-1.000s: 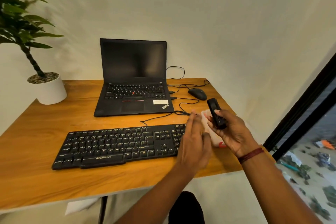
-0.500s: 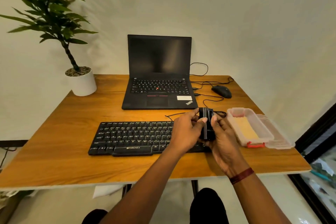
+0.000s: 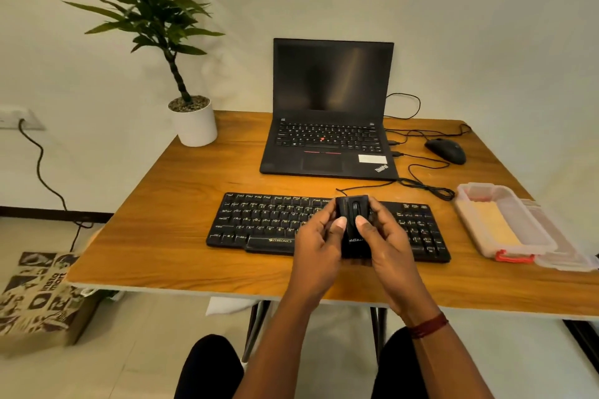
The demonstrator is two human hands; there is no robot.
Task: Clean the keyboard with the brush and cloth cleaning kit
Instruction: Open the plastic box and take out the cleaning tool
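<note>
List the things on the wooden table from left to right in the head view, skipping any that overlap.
White round plant pot → open black laptop → black computer mouse → clear plastic box with red latch. Skipped: the long black keyboard, overlapping the laptop.

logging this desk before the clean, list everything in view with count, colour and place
keyboard: one, black, desk front centre
cleaning tool: one, black, over the keyboard, in both hands
box: one, clear with red latch, open, desk right
cloth: one, tan, inside the box
laptop: one, black, behind the keyboard
mouse: one, black, right of the laptop
potted plant: one, green in white pot, desk far left
desk: one, brown wood, centre
paper bag: one, brown, floor left
left hand: one, fingers grip the tool's left side
right hand: one, grips its right side
</note>
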